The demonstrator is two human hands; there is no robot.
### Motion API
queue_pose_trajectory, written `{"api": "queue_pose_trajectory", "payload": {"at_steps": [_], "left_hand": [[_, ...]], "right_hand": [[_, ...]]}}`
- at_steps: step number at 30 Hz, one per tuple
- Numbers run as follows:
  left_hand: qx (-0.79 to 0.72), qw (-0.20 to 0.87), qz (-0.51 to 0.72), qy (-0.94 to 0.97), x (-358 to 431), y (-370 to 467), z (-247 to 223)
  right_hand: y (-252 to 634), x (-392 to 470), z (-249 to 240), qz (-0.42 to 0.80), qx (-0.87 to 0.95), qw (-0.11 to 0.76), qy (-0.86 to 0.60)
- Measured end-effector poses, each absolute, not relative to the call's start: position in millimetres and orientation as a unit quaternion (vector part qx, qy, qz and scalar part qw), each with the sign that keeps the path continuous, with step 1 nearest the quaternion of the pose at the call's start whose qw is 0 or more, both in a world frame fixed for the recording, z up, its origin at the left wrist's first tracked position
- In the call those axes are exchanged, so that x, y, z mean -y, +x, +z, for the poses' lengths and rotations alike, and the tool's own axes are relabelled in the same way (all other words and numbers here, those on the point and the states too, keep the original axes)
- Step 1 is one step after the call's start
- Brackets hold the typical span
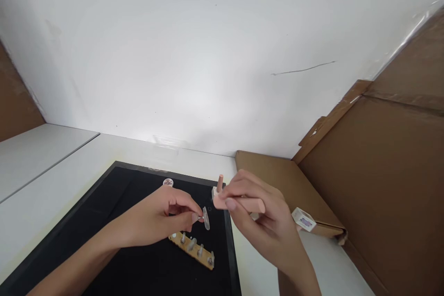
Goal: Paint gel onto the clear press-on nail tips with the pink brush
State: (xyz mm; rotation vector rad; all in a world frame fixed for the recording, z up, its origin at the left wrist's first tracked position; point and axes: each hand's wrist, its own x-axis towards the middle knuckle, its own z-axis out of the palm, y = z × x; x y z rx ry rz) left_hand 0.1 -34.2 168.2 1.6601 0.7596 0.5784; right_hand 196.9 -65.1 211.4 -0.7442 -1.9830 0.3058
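My left hand (173, 215) is closed, thumb and forefinger pinching the small stem of a clear false nail tip (206, 218). The nail tip stands on edge just beyond the fingertips, above the black mat. My right hand (260, 212) is closed round a smooth peach-coloured cylinder (251, 205) with a rounded left end; its exact kind is unclear. Behind that end, a thin peach stick (220, 182) rises by a small white block (215, 193), partly hidden by the fingers. Below my left hand lies a yellow strip (192, 249) with several clear nail tips upright on it.
A black mat (138, 268) covers much of the white table (114, 145). A small round item (168, 182) sits near its far edge. To the right are a flat cardboard box (270, 166), a small white box (304, 219) and a tall cardboard wall (391, 171).
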Motion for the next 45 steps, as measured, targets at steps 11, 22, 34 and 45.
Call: {"api": "queue_pose_trajectory", "payload": {"at_steps": [11,22,34,45], "left_hand": [[-0.259,0.620,0.241,0.701,31.1,-3.0,169.6],[-0.237,0.640,0.230,0.694,31.8,-4.1,171.4],[-0.230,0.650,0.222,0.689,30.4,-3.3,169.8],[-0.229,0.643,0.220,0.697,29.2,-3.0,170.5]], "right_hand": [[196.5,66.2,212.0,0.137,0.798,0.496,-0.312],[196.2,66.2,211.2,0.145,0.804,0.491,-0.302],[195.6,66.0,211.8,0.147,0.812,0.482,-0.295],[195.1,67.0,209.2,0.191,0.826,0.464,-0.258]]}}
